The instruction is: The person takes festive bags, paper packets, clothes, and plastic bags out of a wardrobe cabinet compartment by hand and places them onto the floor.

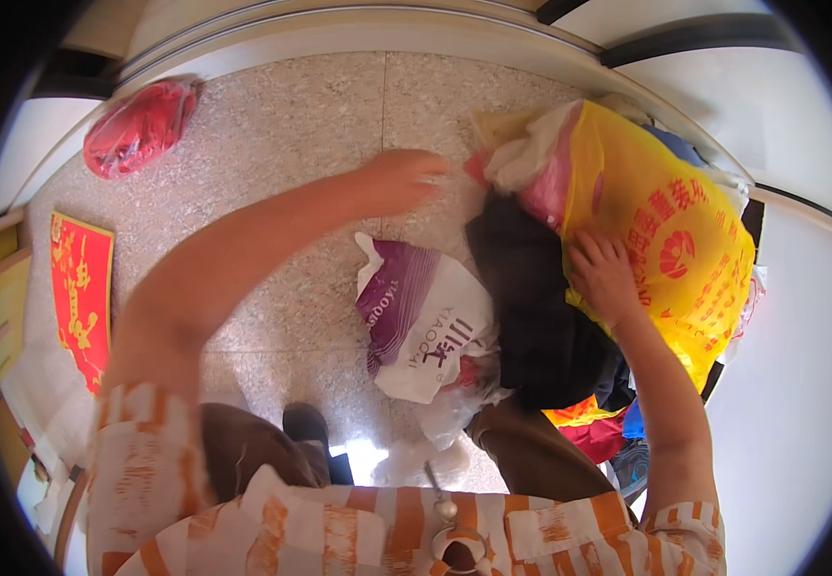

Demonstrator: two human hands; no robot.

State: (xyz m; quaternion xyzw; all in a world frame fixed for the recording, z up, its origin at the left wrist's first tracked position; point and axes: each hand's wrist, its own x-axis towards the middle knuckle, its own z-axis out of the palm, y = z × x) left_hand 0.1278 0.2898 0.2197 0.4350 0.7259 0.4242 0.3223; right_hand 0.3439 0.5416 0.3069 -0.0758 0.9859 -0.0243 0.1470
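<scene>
My left hand (409, 176) is blurred and reaches over the speckled floor, just left of the yellow bag's mouth; whether it holds anything cannot be made out. My right hand (605, 277) lies with spread fingers on a full yellow plastic bag (682, 216) with red print. White and pink items show at the bag's mouth. Black cloth (531, 288) lies beside the bag, below my right hand's side. A white and purple plastic bag (423, 317) rests on the floor between my arms, with a clear plastic bag (459, 403) near its lower edge.
A red item in clear plastic (141, 129) sits at the upper left by the cabinet base. A red and gold printed sheet (83, 295) lies at the left. Coloured cloth (596, 439) is piled beside my right knee. White cabinet panels (805, 309) stand at the right.
</scene>
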